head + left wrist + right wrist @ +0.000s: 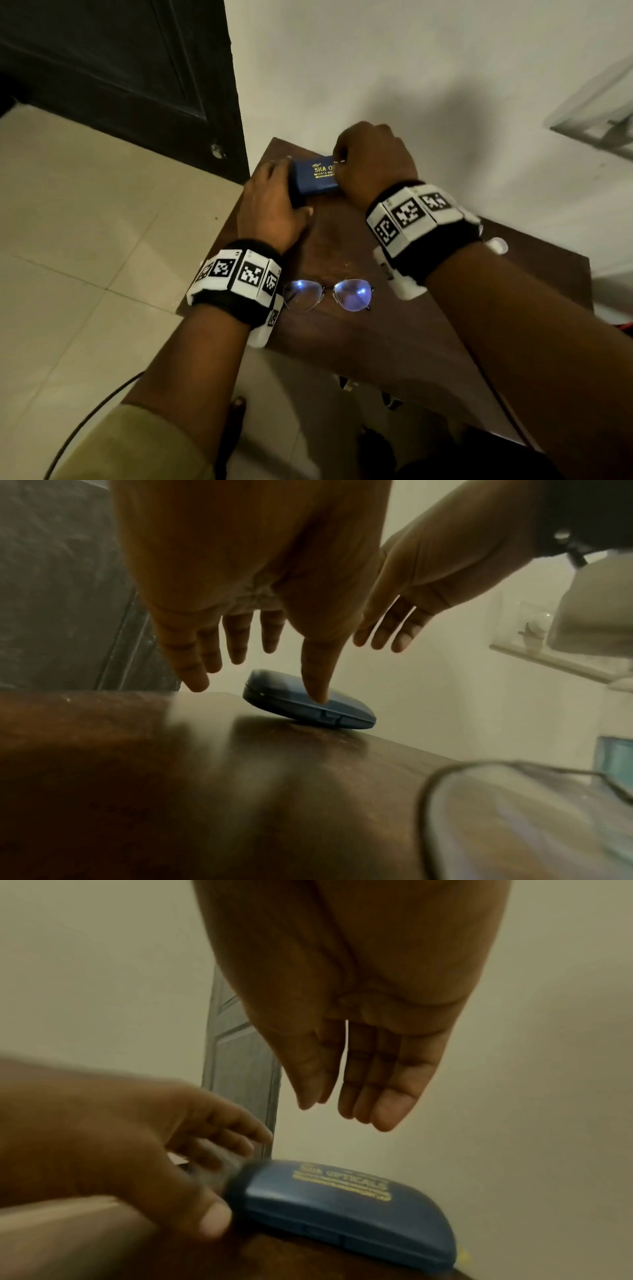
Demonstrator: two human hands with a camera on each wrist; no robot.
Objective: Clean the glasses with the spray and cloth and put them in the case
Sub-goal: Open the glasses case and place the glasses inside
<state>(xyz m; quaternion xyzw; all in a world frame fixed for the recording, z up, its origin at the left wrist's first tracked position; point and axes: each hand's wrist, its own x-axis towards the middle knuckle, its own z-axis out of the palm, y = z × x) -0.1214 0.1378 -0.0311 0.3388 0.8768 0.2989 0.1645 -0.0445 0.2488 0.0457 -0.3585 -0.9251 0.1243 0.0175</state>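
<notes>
A blue glasses case with gold lettering lies shut at the far end of a small brown table, against the wall. My left hand is at its left end. Its thumb touches the case near the clasp, and its fingers spread straight past the end. My right hand hovers over the case with straight fingers, not touching it. The glasses lie unfolded on the table between my wrists, with one lens close up. No cloth is in view.
A bluish clear bottle stands at the table's right side, and a white cap shows behind my right wrist. A dark door and tiled floor lie left. A shelf hangs on the wall at right.
</notes>
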